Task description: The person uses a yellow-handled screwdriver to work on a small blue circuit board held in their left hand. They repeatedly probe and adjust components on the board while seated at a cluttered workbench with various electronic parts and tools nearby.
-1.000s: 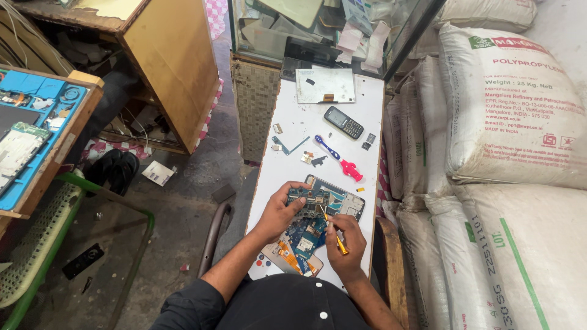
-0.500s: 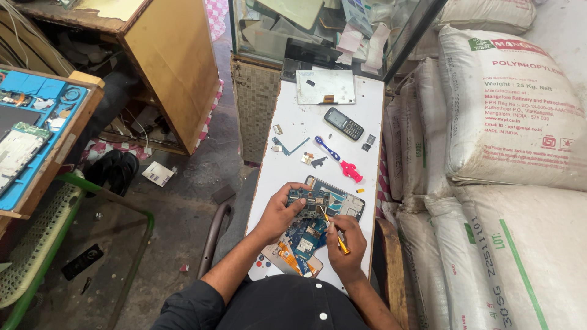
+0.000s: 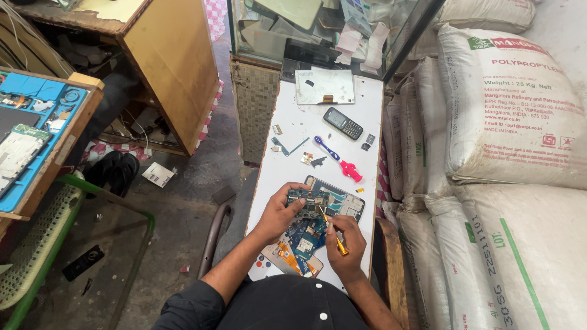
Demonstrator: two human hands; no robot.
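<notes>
Two bare hands work over a narrow white tabletop (image 3: 287, 165). The left hand (image 3: 282, 211) grasps one small dark-green circuit board (image 3: 307, 198) by its near-left edge, fingers curled over the top; the right hand (image 3: 344, 241) is clenched in a pen grip around one thin yellow-handled screwdriver (image 3: 332, 231).

By count: two opened phone bodies lie under and just beyond the hands — a grey-blue rear shell (image 3: 342, 201) touching the board's far side, and an orange-and-blue stripped phone (image 3: 295, 247) between the wrists. Farther from the hands sit one dark keypad phone (image 3: 343, 123), one blue-handled brush (image 3: 326, 148) joined end to end with one pink plastic tool (image 3: 350, 170), and one pale rectangular display panel (image 3: 324, 87) at the far end. To the right of the right hand, stacked white woven sacks (image 3: 507, 110); well to the left, a blue repair mat (image 3: 30, 122) on a wooden bench.

Against the frame half a second back, nothing has visibly shifted — both hands, board and screwdriver keep the same places.

The board's long axis runs left to right between the hands. The screwdriver's axis slants from the right palm up and leftward, tip pointing away from the body onto the board's right end.
</notes>
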